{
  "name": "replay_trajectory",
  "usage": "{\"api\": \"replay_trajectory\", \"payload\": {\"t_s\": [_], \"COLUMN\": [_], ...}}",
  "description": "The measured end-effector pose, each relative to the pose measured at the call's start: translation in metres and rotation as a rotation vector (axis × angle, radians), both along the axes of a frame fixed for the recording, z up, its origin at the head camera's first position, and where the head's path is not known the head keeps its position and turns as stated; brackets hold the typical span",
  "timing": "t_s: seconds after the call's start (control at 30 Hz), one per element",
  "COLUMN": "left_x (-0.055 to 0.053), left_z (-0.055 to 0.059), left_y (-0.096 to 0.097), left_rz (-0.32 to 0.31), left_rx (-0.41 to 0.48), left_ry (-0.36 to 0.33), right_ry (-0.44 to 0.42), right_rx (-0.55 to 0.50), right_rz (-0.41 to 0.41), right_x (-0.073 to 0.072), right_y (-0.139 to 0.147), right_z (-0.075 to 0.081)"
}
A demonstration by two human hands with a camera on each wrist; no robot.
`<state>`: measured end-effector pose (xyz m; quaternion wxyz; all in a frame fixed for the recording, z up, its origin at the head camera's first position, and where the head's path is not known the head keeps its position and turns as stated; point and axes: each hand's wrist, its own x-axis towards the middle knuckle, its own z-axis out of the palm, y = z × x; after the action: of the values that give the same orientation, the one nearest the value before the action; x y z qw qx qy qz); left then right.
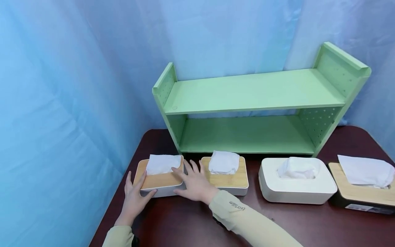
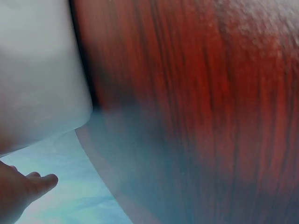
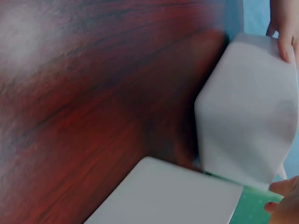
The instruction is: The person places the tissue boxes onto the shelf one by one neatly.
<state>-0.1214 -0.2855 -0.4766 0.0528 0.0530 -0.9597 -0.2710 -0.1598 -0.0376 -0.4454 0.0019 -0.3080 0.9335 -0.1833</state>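
Observation:
A tissue box (image 1: 163,191) with a wooden lid and a pale body stands at the left end of the row, a white tissue (image 1: 163,164) on its top. My left hand (image 1: 132,199) is at its left end, fingers spread, the thumb against the front wall. In the right wrist view this left thumb (image 3: 285,45) lies at the box's (image 3: 245,107) edge. At the right end is my right hand (image 1: 195,181), its fingers spread and index fingertip over the lid. Its other fingers reach toward a second wooden-lidded tissue box (image 1: 242,175).
Farther right are a white tissue box (image 1: 296,195) and a black one with a wooden lid (image 1: 345,178). A green two-tier shelf (image 1: 247,133) stands behind the row on the dark red table (image 1: 172,226). Blue curtains (image 1: 61,120) hang at the left and back.

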Motion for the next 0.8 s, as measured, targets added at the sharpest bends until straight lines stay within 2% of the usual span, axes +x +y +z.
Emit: {"api": "replay_trajectory", "payload": {"t_s": [0.17, 0.43, 0.6, 0.8], "left_x": [-0.001, 0.000, 0.001, 0.000], "left_z": [-0.001, -0.002, -0.002, -0.001], "left_y": [0.000, 0.000, 0.001, 0.001], "left_rz": [-0.013, -0.005, -0.001, 0.017], "left_rx": [0.066, 0.108, 0.095, 0.068], "left_ry": [0.011, 0.015, 0.022, 0.031], "right_ry": [0.005, -0.038, -0.034, -0.019], "right_rx": [0.011, -0.071, -0.114, -0.112], "right_rz": [-0.026, -0.056, -0.064, -0.067], "right_x": [0.001, 0.005, 0.006, 0.006], "right_y": [-0.012, -0.014, -0.012, -0.012], "right_z": [-0.006, -0.015, -0.017, -0.018]}}
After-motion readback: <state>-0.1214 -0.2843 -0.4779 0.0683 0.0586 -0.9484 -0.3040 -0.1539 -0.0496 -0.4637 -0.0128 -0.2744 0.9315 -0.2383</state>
